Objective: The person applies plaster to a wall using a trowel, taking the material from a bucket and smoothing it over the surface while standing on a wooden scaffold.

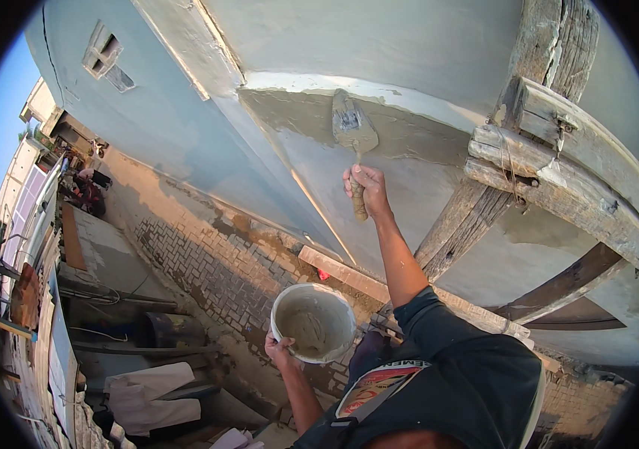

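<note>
My right hand [368, 191] is wrapped round the handle of a plastering trowel [357, 120], whose mortar-smeared blade lies against a strip of darker grey plaster [417, 131] on the wall, just below a white band. My left hand [278, 348] grips the rim of a white bucket [342, 314] with wet grey mortar [308, 329] inside, held low over the paved lane.
Weathered timber scaffold beams [529, 165] cross the wall on my right, with a plank [342, 273] below. A brick-paved lane [192, 266] runs far beneath. Corrugated roofing, a drum [177, 333] and hanging cloth [151, 396] are at lower left; clutter stands at the lane's far end.
</note>
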Demonstrator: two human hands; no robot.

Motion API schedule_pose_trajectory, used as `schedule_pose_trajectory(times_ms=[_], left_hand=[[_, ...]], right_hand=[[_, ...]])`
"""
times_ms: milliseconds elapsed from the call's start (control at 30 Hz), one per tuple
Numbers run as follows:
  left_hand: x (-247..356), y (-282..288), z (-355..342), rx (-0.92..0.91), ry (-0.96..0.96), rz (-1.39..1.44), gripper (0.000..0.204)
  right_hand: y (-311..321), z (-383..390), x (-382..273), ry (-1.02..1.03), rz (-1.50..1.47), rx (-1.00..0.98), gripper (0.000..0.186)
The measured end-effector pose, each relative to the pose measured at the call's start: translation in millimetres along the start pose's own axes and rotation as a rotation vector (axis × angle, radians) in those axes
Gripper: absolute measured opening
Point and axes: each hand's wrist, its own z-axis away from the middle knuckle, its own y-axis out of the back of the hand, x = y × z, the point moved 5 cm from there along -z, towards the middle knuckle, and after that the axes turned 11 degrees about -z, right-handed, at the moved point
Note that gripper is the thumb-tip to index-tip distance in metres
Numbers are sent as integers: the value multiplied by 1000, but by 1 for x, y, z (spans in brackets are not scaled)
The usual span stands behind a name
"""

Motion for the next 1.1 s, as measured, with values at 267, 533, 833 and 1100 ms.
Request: schedule_pose_trajectory(times_ms=[267,533,833,1100], left_hand=[[-1,18,9,55,-10,37,42],[1,19,20,71,-33,34,44],[6,14,18,26,-8,86,47],[-2,13,2,54,-30,-10,37]], right_hand=[[-43,-34,46,-57,189,23,38],[-19,-66,72,-189,668,78,41],[-32,-6,-16,103,404,292,43],[-65,-7,25,-75,885,-14,38]])
